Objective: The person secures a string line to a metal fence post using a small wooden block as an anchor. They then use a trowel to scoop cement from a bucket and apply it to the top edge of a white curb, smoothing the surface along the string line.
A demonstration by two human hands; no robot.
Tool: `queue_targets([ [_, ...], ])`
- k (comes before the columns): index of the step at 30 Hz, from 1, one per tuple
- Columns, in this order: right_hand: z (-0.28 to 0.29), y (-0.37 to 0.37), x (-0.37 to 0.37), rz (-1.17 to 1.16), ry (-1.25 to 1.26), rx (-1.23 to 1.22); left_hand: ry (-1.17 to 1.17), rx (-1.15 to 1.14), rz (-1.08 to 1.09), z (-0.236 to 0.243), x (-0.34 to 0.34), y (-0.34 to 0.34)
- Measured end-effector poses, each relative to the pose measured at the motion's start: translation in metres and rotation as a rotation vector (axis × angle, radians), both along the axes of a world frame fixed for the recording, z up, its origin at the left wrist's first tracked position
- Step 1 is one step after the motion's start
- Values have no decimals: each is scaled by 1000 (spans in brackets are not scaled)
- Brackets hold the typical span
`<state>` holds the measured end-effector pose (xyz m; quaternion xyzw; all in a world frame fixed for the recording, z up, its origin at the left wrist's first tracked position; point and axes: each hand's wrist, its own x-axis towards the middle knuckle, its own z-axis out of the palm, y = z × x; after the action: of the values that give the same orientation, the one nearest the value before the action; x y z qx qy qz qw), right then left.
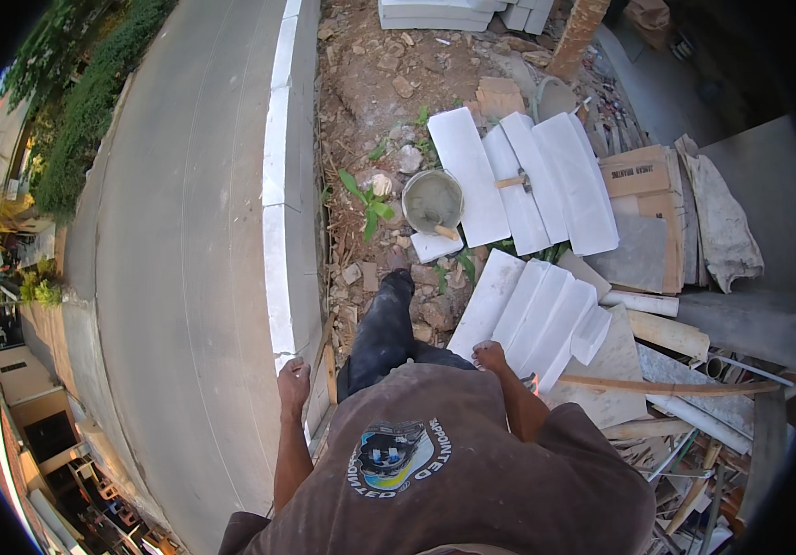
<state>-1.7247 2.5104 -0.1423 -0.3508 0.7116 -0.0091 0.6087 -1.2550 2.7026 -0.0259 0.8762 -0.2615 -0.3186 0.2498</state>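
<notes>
My left hand is closed, its fingers curled at the top edge of a low white block wall; whether it grips anything is too small to make out. My right hand is also closed, beside the near stack of white blocks, and its palm side is hidden. Ahead of me stands a bucket of wet grey mortar, with a wooden-handled tool resting in it. A short piece of white block lies against the bucket. On the farther white blocks rests a hammer.
A paved road runs left of the wall. Rubble and soil cover the ground ahead. To the right lie cardboard, pipes, a long wooden strip and scrap. More white blocks are stacked at the far end.
</notes>
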Motion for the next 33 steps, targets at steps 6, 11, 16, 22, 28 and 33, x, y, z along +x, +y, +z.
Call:
queue_targets([
  [6,3,-66,-1,-101,30,48,237,129,-180,-5,-11,-119],
  [11,-20,-139,9,-161,4,11,206,121,-145,-11,26,-157],
  [16,-65,-229,38,-201,110,-205,234,320,-227,-7,62,-138],
  [22,-138,-340,94,339,257,-313,295,387,-220,-34,73,-141],
  [28,-217,-441,173,578,369,-626,390,422,-72,-14,45,-154],
  [33,-226,-476,204,698,341,-547,435,530,-70,-8,19,-163],
])
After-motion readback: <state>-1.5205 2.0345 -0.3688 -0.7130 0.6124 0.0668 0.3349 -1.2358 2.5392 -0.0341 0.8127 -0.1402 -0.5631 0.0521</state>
